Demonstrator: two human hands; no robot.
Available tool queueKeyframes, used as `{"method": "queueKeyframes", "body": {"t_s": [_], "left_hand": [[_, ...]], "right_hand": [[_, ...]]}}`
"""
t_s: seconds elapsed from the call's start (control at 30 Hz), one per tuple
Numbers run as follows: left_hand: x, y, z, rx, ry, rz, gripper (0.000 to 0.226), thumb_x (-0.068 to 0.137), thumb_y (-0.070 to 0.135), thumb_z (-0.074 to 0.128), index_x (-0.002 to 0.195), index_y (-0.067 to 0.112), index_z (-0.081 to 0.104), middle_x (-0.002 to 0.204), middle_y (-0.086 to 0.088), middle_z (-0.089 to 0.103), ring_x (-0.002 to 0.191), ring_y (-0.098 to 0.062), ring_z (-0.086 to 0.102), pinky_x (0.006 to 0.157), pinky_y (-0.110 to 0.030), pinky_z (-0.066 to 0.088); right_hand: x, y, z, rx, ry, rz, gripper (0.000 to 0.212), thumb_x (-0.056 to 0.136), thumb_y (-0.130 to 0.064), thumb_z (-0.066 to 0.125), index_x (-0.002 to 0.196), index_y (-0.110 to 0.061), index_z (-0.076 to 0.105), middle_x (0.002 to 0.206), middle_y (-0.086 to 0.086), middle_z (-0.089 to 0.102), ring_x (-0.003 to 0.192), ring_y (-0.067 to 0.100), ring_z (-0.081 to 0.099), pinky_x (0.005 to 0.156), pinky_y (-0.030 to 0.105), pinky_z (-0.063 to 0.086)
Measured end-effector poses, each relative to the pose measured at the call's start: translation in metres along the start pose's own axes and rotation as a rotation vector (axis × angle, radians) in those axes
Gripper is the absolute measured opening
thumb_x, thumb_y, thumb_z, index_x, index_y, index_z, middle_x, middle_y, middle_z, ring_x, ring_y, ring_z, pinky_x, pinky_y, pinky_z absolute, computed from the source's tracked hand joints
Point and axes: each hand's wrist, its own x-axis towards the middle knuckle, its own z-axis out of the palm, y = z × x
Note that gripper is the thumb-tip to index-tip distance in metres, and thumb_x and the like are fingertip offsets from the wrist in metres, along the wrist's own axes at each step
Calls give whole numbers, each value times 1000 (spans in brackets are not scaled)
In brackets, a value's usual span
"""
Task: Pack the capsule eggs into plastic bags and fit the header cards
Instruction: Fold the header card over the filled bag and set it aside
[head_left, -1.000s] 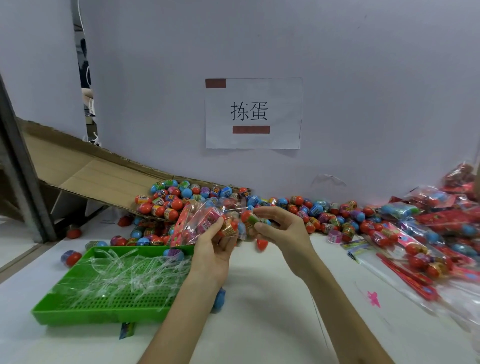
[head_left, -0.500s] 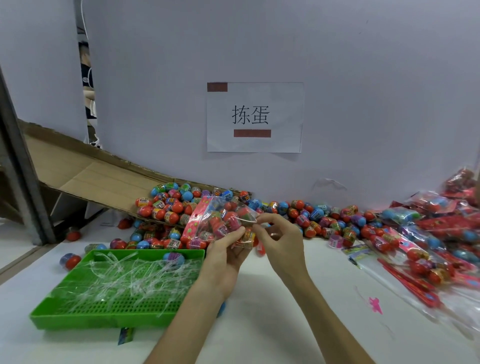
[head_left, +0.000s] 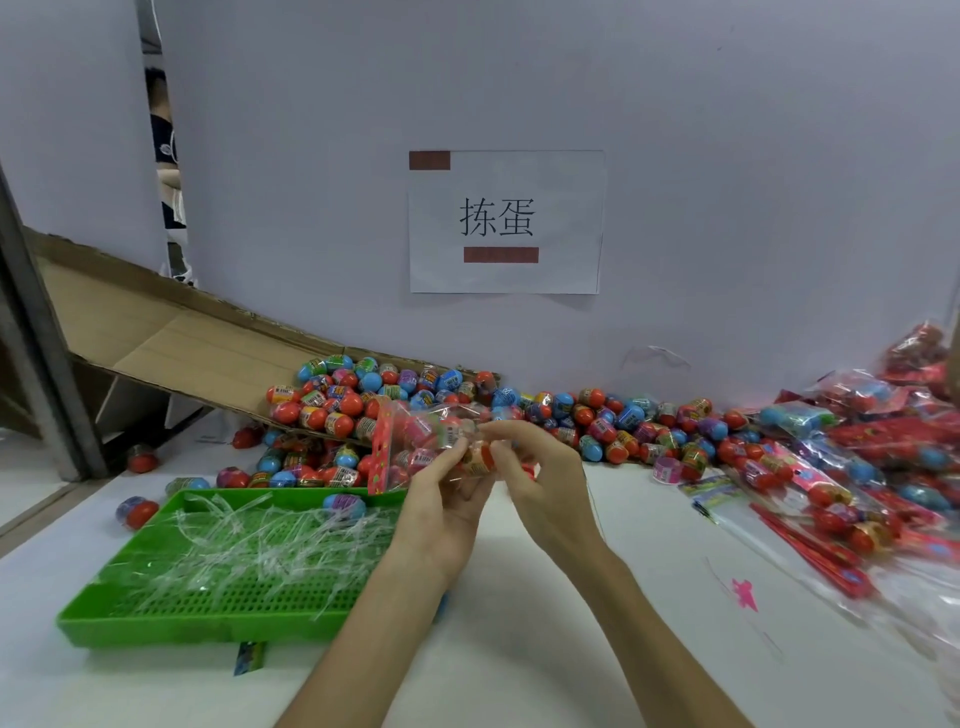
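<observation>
wall (head_left: 727, 156): flat, smooth and pale, standing at the far edge in front of you.
table (head_left: 597, 649): white and smooth, spreading out under your arms.
cardboard ramp (head_left: 171, 343): brown, stiff and folded, sloping down from the far left to the middle.
packed bags (head_left: 872, 467): a shiny, crinkly heap on the right, full of round eggs and red cards.
green tray (head_left: 156, 629): a plastic box shape with low walls and a floor full of little holes, near you on the left.
clear strips (head_left: 270, 545): thin, see-through and tangled, lying in the tray.
capsule eggs (head_left: 613, 421): small, round and glossy, red, blue and purple, piled along the wall and at the foot of the ramp.
paper sign (head_left: 506, 223): a white sheet stuck flat on the wall.
plastic bag (head_left: 426, 441): clear and crinkly with eggs inside, held up above the far right corner of the tray.
left hand (head_left: 441, 514): your fingers curl round the bag from below.
right hand (head_left: 540, 478): your fingertips pinch the bag's right end.
header card (head_left: 383, 452): a red spotted strip on the bag's left end.
egg (head_left: 480, 460): orange, at the bag's right end between your hands, too blurry to tell who holds it.
</observation>
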Motion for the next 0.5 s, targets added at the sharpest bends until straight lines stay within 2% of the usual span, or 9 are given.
{"method": "queueKeyframes", "body": {"t_s": [0.1,0.23,0.33,0.4,0.5], "left_hand": [[3,1,-1,-86,41,22,29,95,12,67,119,-4,72,119,-21,74,110,-30,74,94,-37,60],[2,1,-2,-80,-5,11,22,83,17,74,92,0,82,107,-19,78,98,-27,78,78,-34,64],[3,0,-4,-75,-28,3,18,85,17,73,86,2,83,100,-15,78,94,-25,78,73,-30,64],[4,0,-5,-71,-25,-1,19,92,15,70,91,1,83,102,-15,78,91,-23,78,70,-28,63],[6,1,-7,-57,1,-5,24,95,15,68,108,-2,78,109,-16,77,92,-21,78,70,-28,63]], "right_hand": [[3,-2,-2,-43,105,-18,11,92,-21,75,102,-19,73,100,-10,65,94,5,61,77,9,46],[2,-2,-1,-121,49,-2,10,87,-21,80,97,-20,77,97,-8,57,93,7,56,77,14,45],[-1,-1,3,-123,-6,-13,11,90,-20,77,100,-23,79,95,-13,55,93,7,57,76,15,45],[-1,0,5,-95,-44,17,8,92,-21,74,98,-24,79,91,-20,51,90,7,55,74,16,44],[-2,2,7,-55,-101,51,9,94,-27,70,96,-26,79,89,-22,45,87,7,51,72,15,43]]}}
